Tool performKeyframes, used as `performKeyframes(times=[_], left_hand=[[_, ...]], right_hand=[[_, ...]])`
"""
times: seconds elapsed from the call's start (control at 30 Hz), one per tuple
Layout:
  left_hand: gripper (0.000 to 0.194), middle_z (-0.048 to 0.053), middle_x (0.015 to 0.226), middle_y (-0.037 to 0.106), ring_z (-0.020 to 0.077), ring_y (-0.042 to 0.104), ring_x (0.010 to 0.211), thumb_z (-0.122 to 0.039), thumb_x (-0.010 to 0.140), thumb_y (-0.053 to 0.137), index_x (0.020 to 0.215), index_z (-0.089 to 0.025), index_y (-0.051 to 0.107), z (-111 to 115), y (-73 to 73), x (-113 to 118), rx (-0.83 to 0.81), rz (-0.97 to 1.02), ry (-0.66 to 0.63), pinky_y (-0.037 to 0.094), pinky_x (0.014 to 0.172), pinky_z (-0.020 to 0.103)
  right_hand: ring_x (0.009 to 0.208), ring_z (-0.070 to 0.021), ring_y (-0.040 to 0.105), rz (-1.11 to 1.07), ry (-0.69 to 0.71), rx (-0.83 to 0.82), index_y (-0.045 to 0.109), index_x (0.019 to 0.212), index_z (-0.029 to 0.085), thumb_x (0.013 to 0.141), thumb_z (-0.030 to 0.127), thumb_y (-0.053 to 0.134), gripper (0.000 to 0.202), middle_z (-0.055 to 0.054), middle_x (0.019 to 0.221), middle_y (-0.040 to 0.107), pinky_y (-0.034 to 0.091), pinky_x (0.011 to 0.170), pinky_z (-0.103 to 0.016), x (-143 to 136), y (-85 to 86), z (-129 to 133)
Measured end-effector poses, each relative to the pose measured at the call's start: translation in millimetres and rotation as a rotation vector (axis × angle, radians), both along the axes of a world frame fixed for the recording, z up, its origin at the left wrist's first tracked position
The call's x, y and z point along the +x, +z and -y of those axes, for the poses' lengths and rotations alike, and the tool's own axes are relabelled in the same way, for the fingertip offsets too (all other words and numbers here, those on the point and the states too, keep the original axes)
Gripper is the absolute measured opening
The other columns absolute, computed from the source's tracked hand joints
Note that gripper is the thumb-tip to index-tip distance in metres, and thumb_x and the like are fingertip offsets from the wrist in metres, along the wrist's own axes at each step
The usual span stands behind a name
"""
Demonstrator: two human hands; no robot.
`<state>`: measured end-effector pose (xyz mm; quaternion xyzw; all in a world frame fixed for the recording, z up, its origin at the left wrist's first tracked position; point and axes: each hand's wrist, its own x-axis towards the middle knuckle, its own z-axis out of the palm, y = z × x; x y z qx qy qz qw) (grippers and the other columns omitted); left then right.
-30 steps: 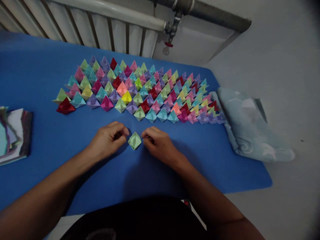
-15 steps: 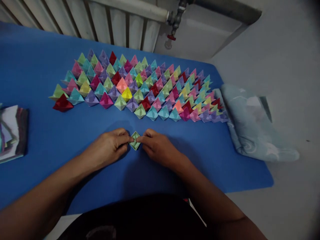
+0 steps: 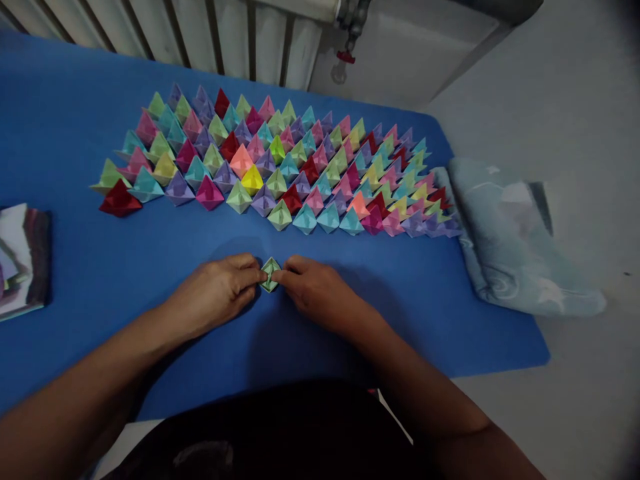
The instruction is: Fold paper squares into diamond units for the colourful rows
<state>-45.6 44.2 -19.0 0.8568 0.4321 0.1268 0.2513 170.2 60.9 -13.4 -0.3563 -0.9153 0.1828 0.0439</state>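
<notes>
A small light-green folded paper boat [image 3: 271, 274] is held between my two hands near the middle of the blue table [image 3: 200, 373]. From the left, my left hand [image 3: 227, 287] pinches its side with thumb and index finger. My right hand [image 3: 313, 287] grips the opposite side, index fingertip on the boat's inner folds and the other fingers curled. The boat's outer sides are partly hidden by the fingertips. Beyond my hands, many finished paper boats [image 3: 263, 200] in green, purple, pink, red, yellow and blue stand in close rows.
On the right, a folded grey-blue patterned cloth [image 3: 520, 260] lies over the table edge beside the wall. At the left edge sits a cloth-like stack [image 3: 37, 260] with paper pieces on it. A white radiator [image 3: 235, 47] and a pipe valve [image 3: 346, 57] are behind the table.
The view has shifted slightly, so the boat rows and radiator appear higher. Both hands keep their hold on the green boat, with only slight finger movement.
</notes>
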Motion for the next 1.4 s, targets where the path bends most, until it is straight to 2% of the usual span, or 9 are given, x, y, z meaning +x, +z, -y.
performKeyframes(times=[0.23,0.37,0.47,0.67,0.8,1.07,1.17,1.3,1.4], left_hand=[[0.031,0.003,0.094,0.065,0.0149,0.064,0.082,-0.020,0.089,0.041,0.103,-0.021,0.068,-2,-0.6,-2,-0.024,0.074,-0.001,0.048,0.073,0.026],[0.023,0.002,0.088,0.064,0.0138,0.062,0.074,-0.022,0.085,0.043,0.094,-0.019,0.064,-6,8.3,-6,-0.017,0.164,0.149,0.047,0.070,0.026],[0.012,-0.001,0.076,0.058,0.0121,0.054,0.059,-0.028,0.079,0.050,0.084,-0.019,0.058,-5,15.8,-5,-0.042,0.121,0.246,0.044,0.060,0.026],[0.039,0.004,0.093,0.060,0.0212,0.061,0.076,-0.049,0.072,0.068,0.094,-0.021,0.054,9,8.9,13,-0.039,-0.001,0.231,0.048,0.064,0.033],[0.037,0.008,0.098,0.059,0.0274,0.061,0.089,-0.044,0.074,0.067,0.099,-0.019,0.054,16,-3.7,21,0.063,-0.049,0.254,0.050,0.073,0.039],[0.031,0.008,0.106,0.060,0.0227,0.060,0.087,-0.021,0.077,0.045,0.107,-0.021,0.054,-1,3.0,-4,0.095,-0.078,0.439,0.050,0.077,0.037],[0.029,0.007,0.100,0.062,0.0218,0.061,0.081,-0.024,0.077,0.047,0.105,-0.020,0.055,-7,8.9,-12,0.018,-0.102,0.506,0.050,0.073,0.037],[0.039,0.005,0.096,0.064,0.0228,0.063,0.080,-0.040,0.070,0.063,0.103,-0.021,0.056,-5,9.5,-7,-0.139,-0.056,0.362,0.052,0.070,0.036],[0.034,0.006,0.098,0.065,0.0235,0.063,0.083,-0.041,0.076,0.061,0.103,-0.021,0.056,-3,4.4,-2,-0.085,-0.070,0.396,0.051,0.071,0.036]], right_hand=[[0.074,-0.0143,0.054,-0.177,-0.050,-0.077,0.069,0.098,0.021,0.090,0.010,0.047,0.026,-0.002,0.083,0.058,0.040,0.064,-0.024,3,-6.1,-2],[0.078,-0.0128,0.059,-0.522,-0.164,-0.057,0.065,0.085,0.019,0.084,0.005,0.044,0.025,-0.001,0.080,0.060,0.046,0.074,-0.024,8,-13.2,-8],[0.081,-0.0144,0.061,-0.595,-0.232,0.036,0.064,0.084,0.019,0.082,0.005,0.043,0.025,-0.002,0.082,0.063,0.048,0.077,-0.027,8,-18.1,-14],[0.098,-0.0186,0.061,-0.526,-0.047,0.062,0.061,0.114,0.018,0.078,0.003,0.040,0.045,-0.006,0.108,0.069,0.046,0.092,-0.035,2,-22.6,-18],[0.102,-0.0206,0.058,-0.443,-0.006,0.005,0.055,0.127,0.018,0.074,0.001,0.039,0.058,-0.007,0.118,0.067,0.044,0.095,-0.040,1,-23.0,-18],[0.075,-0.0162,0.056,-0.470,-0.108,-0.044,0.059,0.114,0.017,0.073,0.000,0.041,0.048,-0.001,0.078,0.064,0.046,0.081,-0.033,9,-20.5,-18],[0.078,-0.0161,0.056,-0.499,-0.158,-0.052,0.059,0.113,0.017,0.071,-0.001,0.041,0.049,-0.002,0.083,0.066,0.045,0.081,-0.032,10,-19.6,-17],[0.092,-0.0187,0.058,-0.411,-0.112,-0.087,0.057,0.120,0.018,0.068,-0.003,0.042,0.058,-0.004,0.101,0.070,0.040,0.088,-0.036,7,-15.5,-14],[0.088,-0.0184,0.060,-0.357,-0.102,-0.132,0.058,0.121,0.020,0.073,-0.003,0.042,0.056,-0.001,0.090,0.071,0.038,0.088,-0.037,6,-12.9,-11]])
